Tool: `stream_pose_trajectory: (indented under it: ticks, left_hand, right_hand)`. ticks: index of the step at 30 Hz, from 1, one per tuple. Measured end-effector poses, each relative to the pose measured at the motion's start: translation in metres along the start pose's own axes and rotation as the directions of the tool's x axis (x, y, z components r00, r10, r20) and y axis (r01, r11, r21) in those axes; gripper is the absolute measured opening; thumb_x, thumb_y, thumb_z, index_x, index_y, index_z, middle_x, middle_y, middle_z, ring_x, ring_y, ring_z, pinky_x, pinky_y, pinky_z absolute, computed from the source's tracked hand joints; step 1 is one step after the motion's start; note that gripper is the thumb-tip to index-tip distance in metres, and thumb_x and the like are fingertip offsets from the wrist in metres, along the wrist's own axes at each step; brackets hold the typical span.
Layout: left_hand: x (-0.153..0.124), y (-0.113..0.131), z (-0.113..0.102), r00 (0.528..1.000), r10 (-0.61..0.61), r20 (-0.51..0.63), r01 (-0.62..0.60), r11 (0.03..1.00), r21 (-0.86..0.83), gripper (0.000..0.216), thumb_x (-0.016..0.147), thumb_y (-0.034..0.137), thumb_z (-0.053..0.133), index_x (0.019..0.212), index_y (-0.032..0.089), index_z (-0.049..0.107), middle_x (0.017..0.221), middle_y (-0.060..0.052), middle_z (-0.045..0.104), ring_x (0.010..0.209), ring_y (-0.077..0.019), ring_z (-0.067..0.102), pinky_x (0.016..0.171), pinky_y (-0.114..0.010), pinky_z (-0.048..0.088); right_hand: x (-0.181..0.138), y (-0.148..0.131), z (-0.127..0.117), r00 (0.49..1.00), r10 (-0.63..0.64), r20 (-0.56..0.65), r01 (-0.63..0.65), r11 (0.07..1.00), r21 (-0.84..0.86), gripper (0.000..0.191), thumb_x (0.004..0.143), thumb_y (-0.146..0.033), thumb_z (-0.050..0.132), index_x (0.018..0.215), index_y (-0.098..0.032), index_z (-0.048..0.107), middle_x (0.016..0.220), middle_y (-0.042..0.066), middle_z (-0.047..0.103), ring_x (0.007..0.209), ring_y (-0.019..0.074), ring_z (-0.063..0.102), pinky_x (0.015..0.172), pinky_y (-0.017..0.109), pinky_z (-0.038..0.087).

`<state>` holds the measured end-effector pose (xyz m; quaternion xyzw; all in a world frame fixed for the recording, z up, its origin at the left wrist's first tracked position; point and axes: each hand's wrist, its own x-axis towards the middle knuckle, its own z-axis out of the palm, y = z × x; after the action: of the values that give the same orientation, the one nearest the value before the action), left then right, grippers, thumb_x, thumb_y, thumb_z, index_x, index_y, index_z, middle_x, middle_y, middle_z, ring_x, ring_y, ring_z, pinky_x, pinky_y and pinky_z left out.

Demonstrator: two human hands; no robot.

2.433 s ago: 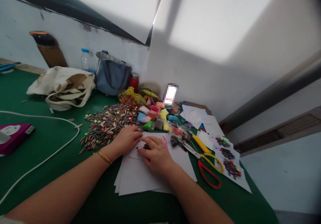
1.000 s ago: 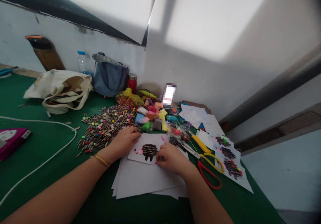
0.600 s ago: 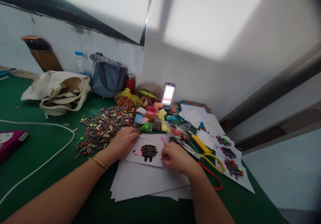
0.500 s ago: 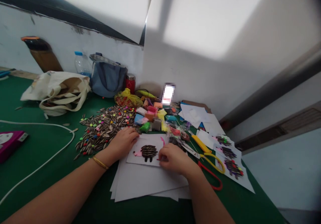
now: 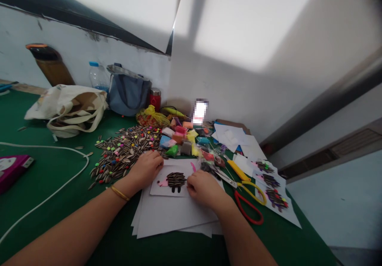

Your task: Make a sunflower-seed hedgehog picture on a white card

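A white card carries a hedgehog picture with a pink face, dark feet and a body of striped sunflower seeds. It lies on a stack of white paper. My left hand rests at the card's upper left edge, fingers slightly bent and lying on it, beside the sunflower seed pile. At the hedgehog's right end, my right hand has its fingers pinched together low over the card. Whatever sits in that pinch is hidden. A pink strip shows just above this hand.
Bagged coloured clay lies behind the card. To the right are scissors, a yellow cutter and finished hedgehog sheets. A phone, blue bag and cloth bag stand behind; a white cable runs left.
My right hand has shifted slightly left, its fingertips now up against the hedgehog's right end. The left hand has stayed almost in place.
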<state>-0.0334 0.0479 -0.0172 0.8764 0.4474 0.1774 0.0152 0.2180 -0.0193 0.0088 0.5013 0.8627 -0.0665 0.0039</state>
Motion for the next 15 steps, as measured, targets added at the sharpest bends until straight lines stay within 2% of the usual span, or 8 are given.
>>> stream_pose_trajectory:
  ticks: [3,8,12,15]
  left_hand:
    - [-0.001,0.0,0.0,1.0,0.003,-0.012,-0.003,1.0,-0.002,0.014,0.088,0.019,0.054,0.08,0.021,0.064,0.087,-0.006,0.062,0.087,-0.0224,0.055,0.081,-0.036,0.043]
    - [0.0,0.001,0.0,1.0,0.002,-0.008,-0.002,1.0,0.006,0.014,0.089,0.02,0.053,0.081,0.02,0.064,0.088,-0.006,0.062,0.088,-0.0227,0.055,0.081,-0.037,0.043]
    - [0.0,0.001,-0.002,1.0,-0.008,0.009,0.008,1.0,0.007,0.012,0.088,0.019,0.055,0.08,0.021,0.065,0.087,-0.006,0.063,0.087,-0.0225,0.055,0.08,-0.036,0.042]
    - [0.0,0.001,-0.001,1.0,-0.007,0.006,0.007,1.0,0.003,0.012,0.088,0.019,0.055,0.08,0.021,0.065,0.087,-0.006,0.063,0.087,-0.0221,0.055,0.08,-0.036,0.042]
  right_hand:
    - [-0.002,0.0,-0.002,0.999,-0.011,0.041,0.011,1.0,0.022,0.007,0.079,-0.017,0.063,0.076,-0.021,0.067,0.079,0.004,0.068,0.078,0.0184,0.059,0.068,0.028,0.035]
    - [-0.001,0.0,-0.005,0.998,0.049,0.027,-0.051,0.997,0.061,0.004,0.08,-0.025,0.066,0.082,-0.022,0.067,0.081,0.003,0.069,0.079,0.0188,0.06,0.064,0.027,0.032]
    - [-0.003,0.0,-0.007,0.995,0.03,0.091,-0.036,0.997,0.07,0.005,0.078,-0.019,0.064,0.077,-0.021,0.068,0.078,0.004,0.069,0.074,0.0174,0.06,0.059,0.026,0.03]
    - [-0.01,0.003,-0.013,0.992,0.024,0.126,-0.044,0.987,0.154,0.01,0.074,-0.014,0.063,0.078,-0.022,0.069,0.078,0.001,0.07,0.072,0.0158,0.06,0.058,0.024,0.031]
